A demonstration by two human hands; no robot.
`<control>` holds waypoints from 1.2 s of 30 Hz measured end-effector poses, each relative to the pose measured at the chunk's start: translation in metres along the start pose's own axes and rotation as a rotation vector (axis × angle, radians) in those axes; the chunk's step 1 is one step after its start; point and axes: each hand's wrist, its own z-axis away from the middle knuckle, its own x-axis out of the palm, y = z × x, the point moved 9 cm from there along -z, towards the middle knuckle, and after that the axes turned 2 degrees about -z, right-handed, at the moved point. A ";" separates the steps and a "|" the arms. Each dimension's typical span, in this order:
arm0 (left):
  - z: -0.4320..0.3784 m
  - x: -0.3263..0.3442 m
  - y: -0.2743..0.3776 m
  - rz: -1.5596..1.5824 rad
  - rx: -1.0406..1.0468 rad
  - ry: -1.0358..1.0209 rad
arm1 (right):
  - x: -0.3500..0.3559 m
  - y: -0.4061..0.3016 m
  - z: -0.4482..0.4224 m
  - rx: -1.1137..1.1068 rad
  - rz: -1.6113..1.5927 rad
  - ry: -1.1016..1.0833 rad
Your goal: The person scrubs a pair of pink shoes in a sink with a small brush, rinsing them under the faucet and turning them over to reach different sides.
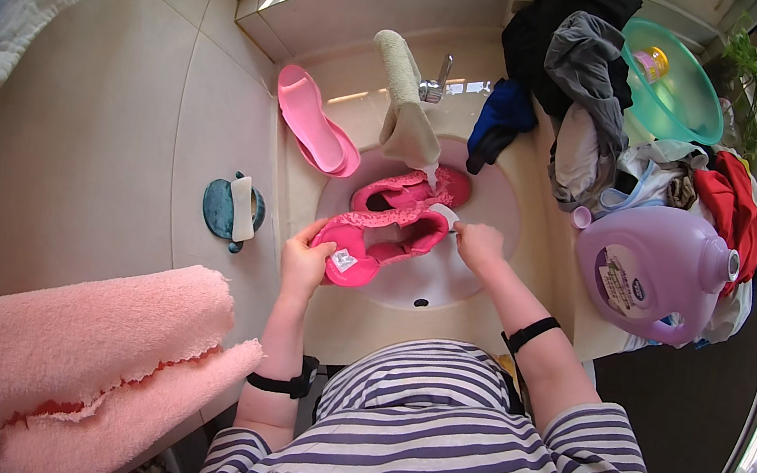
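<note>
My left hand [305, 259] grips a pink shoe [387, 230] by its toe end, over the washbasin [482, 281]. At the shoe's other end, my right hand [480, 246] is closed on a small white tool [445, 214], perhaps a brush; its working side is hidden. A second pink shoe [455, 187] lies behind the first in the basin. Water runs down onto the shoes from the end of a light cloth [404, 104] that hangs over the spout of the metal tap [435, 85]. Pink insoles [317, 128] rest on the counter to the left.
A purple detergent jug [645, 269] stands at the right, its cap [580, 217] beside it. Behind are piled clothes [727, 189] and a green plastic basin [706, 109]. Bar soap [242, 209] sits on a wall holder at left. A pink towel [92, 333] hangs at lower left.
</note>
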 end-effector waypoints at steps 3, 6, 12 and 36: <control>-0.006 0.011 -0.013 0.074 -0.066 -0.011 | 0.002 0.024 -0.002 0.048 -0.080 -0.065; -0.018 0.024 -0.033 0.137 -0.119 0.000 | -0.014 0.047 0.008 0.191 -0.196 -0.080; -0.046 0.054 -0.040 0.277 -0.240 0.006 | -0.085 0.059 0.036 0.314 -0.291 0.159; -0.087 0.031 -0.037 0.125 -0.162 0.016 | -0.109 -0.024 -0.015 0.053 -0.002 0.009</control>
